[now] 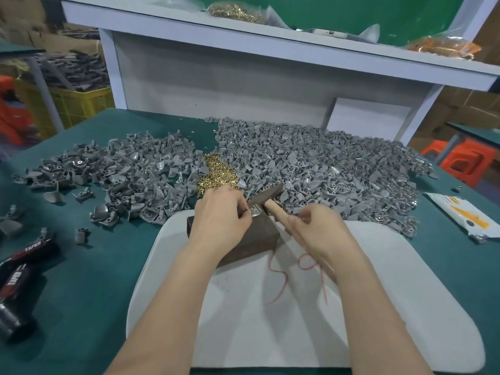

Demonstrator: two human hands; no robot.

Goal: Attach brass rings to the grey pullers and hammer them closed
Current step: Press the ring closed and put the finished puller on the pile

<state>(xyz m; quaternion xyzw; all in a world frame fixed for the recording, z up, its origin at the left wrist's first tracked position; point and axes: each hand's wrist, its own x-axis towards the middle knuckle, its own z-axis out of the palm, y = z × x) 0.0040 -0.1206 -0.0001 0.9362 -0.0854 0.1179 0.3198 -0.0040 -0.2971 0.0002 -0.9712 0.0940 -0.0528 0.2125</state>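
Fig.: striking position. L hand (pixel 220 216) pinches one grey puller (pixel 254 212) w/ its fingertips, pinning it on the far top edge of the brown block (pixel 251 240); whether a ring is already fitted can't be told, too small. R hand (pixel 319 230) grips the wooden handle of the hammer (pixel 266 197), fingers curled round it. Key relation: puller lies btwn the two hands, touching the L fingertips and up-left of R hand along the handle's line. Hammer's long axis runs diagonally from R hand away and to the L, head on or just over the puller; contact not resolvable. L hand is the nearer, so its fingers sit just beside the strike point, a likely risk. Brass rings (pixel 216 171) heaped just beyond L hand; loose pullers (pixel 311 163) beyond both hands. Block rests on white mat (pixel 270 320) under both forearms
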